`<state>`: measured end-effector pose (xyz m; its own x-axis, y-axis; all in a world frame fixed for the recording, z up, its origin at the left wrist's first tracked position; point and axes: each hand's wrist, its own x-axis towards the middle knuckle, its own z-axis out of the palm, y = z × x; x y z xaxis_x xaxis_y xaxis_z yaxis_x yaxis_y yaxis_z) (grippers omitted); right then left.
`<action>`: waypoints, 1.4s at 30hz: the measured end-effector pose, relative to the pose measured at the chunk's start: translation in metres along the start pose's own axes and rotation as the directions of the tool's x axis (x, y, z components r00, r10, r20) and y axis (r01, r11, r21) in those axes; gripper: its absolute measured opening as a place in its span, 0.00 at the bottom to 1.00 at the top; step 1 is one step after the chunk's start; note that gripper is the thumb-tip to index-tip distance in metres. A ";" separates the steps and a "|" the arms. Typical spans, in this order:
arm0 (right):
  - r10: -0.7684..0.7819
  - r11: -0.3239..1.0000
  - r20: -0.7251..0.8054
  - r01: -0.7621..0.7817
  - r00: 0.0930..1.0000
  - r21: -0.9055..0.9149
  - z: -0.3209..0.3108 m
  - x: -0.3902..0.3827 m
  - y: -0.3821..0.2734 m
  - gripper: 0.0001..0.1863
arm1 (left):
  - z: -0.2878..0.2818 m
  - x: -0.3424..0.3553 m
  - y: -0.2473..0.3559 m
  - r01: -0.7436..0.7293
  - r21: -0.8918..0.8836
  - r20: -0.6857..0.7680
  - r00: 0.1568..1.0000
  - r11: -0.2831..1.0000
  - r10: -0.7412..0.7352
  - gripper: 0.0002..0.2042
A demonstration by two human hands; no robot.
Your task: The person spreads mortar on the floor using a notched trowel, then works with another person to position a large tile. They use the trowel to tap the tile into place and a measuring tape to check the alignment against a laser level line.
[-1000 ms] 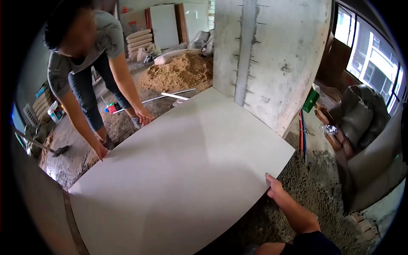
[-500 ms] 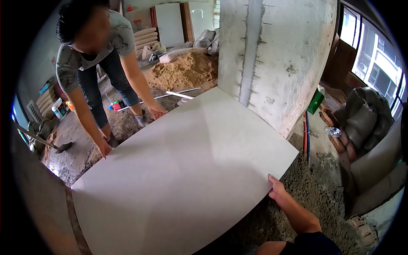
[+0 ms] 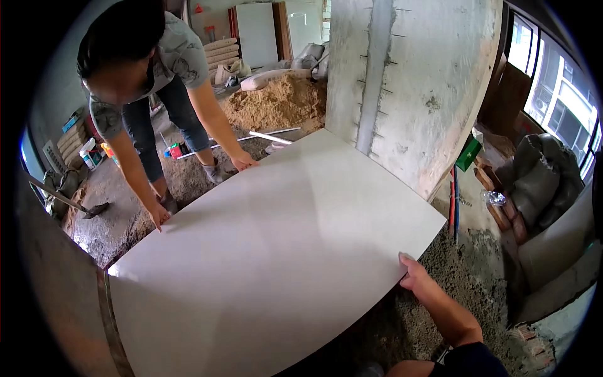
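Observation:
A large off-white rectangular slab (image 3: 270,239) spans the middle, low over wet grey mortar (image 3: 490,295), its far right edge at the foot of a concrete wall (image 3: 433,75). My right hand (image 3: 411,273) grips the near right edge, fingers curled at the underside. My left hand is out of view. Across from me a co-worker (image 3: 141,75) bends over the slab, with one hand (image 3: 157,213) and the other hand (image 3: 245,160) at its far edge. The slab's underside is hidden.
Behind lie a sand pile (image 3: 276,107), stacked sacks (image 3: 220,53) and leaning boards (image 3: 254,34). A shovel (image 3: 94,207) and white pipes (image 3: 270,137) are at left. At right are red and blue pipes (image 3: 453,207), a green box (image 3: 468,151) and dark bags (image 3: 543,176).
The co-worker's head has dipped and their hands appear slightly farther right. The slab and my right hand show slightly to the right in the picture, along with the surroundings; both grips hold.

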<state>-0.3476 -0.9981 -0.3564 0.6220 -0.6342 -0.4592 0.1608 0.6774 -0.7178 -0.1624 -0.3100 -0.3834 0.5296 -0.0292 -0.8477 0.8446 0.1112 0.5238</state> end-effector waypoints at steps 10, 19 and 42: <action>0.022 0.998 -0.027 -0.023 0.999 -0.052 0.044 -0.038 -0.021 0.25 | 0.041 -0.041 0.015 -0.060 -0.091 -0.175 0.984 0.994 0.043 0.24; 0.206 0.978 -0.095 -0.201 0.974 0.052 -0.027 0.035 -0.013 0.26 | 0.014 -0.003 -0.004 -0.059 -0.183 -0.171 0.985 0.981 0.027 0.17; 0.021 0.992 0.105 -0.007 0.994 -0.128 0.068 -0.042 -0.070 0.26 | 0.039 -0.035 0.028 -0.031 -0.109 -0.191 0.982 0.994 0.010 0.24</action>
<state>-0.3334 -0.9937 -0.2510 0.7020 -0.5776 -0.4167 0.0572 0.6289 -0.7754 -0.1545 -0.3443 -0.3359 0.5129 0.1617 -0.8431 0.8142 0.2196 0.5375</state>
